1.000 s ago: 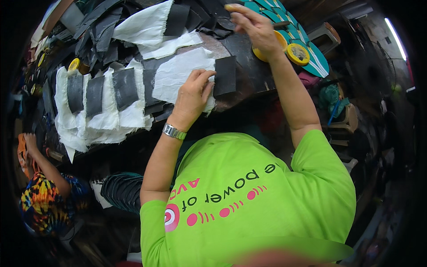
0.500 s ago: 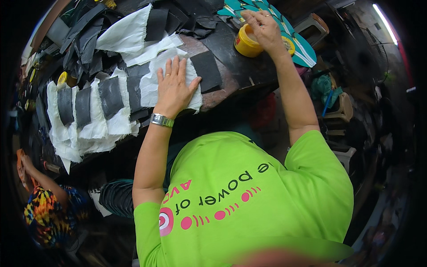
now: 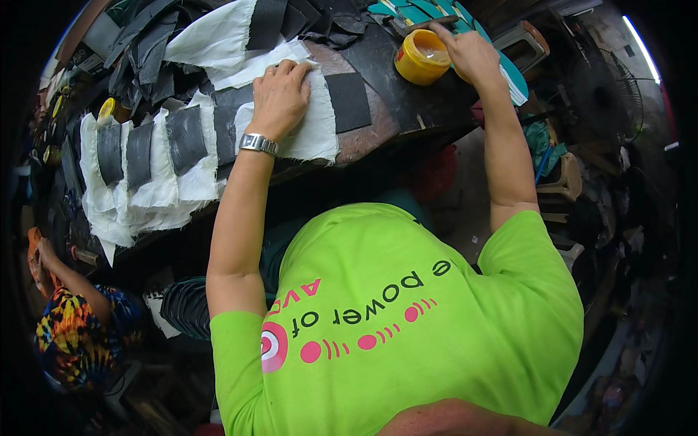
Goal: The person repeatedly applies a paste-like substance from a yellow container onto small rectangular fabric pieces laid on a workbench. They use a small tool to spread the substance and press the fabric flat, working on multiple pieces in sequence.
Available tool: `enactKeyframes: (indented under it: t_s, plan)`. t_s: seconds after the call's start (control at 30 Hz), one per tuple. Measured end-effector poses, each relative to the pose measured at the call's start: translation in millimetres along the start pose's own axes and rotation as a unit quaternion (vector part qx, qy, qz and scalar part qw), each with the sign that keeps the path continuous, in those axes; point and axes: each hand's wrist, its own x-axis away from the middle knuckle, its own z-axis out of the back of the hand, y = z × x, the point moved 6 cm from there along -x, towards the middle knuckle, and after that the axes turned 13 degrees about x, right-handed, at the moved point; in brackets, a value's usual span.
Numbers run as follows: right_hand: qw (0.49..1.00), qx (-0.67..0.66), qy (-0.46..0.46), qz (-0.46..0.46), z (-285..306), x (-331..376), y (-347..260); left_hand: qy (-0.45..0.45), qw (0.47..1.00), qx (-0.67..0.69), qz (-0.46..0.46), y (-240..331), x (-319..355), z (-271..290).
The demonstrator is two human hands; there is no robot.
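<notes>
Cloth piece: white fabric (image 3: 313, 127) with a dark strip, lying directly under the left hand (image 3: 280, 98), long axis running away from the fingers.
Left fingers: spread flat, pressing it down.
Yellow tub (image 3: 422, 57): just left of the right hand (image 3: 469, 54) (nearer arm).
Right fingers: curled, pinching a brush-like tool (image 3: 418, 25).
</notes>
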Motion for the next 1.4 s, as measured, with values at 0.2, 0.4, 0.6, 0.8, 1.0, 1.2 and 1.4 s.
enactKeyframes:
  t_s: [0.2, 0.4, 0.6, 0.8, 1.0, 1.2, 1.4]
  plan:
    - [0.947, -0.154, -0.23, 0.161, 7.0, 56.5, -39.1, 0.026, 0.999, -0.029, 0.003, 0.7, 5.3, -7.4]
    - [0.874, -0.298, 0.079, 0.377, -11.4, 77.9, -150.5, 0.049, 0.999, -0.011, -0.012, -2.5, 14.5, -12.3]
    - [0.94, -0.114, 0.07, 0.315, -59.8, 64.1, -190.5, 0.064, 0.998, -0.012, -0.005, -7.7, 15.8, -13.5]
    - [0.915, -0.147, -0.011, 0.374, -59.2, 64.3, -176.3, 0.056, 0.998, 0.0, 0.004, -13.4, 13.0, -15.5]
    - [0.889, -0.128, -0.027, 0.44, -48.4, 106.9, -165.6, 0.061, 0.998, -0.007, 0.0, -15.7, 12.7, -15.8]
    - [0.842, -0.258, -0.055, 0.47, -37.0, 119.9, -160.3, 0.072, 0.997, 0.015, -0.001, -12.8, 12.4, -15.4]
    - [0.915, -0.206, 0.121, 0.326, -31.9, 70.5, -138.1, 0.068, 0.998, 0.011, 0.002, -10.6, 13.9, -13.4]
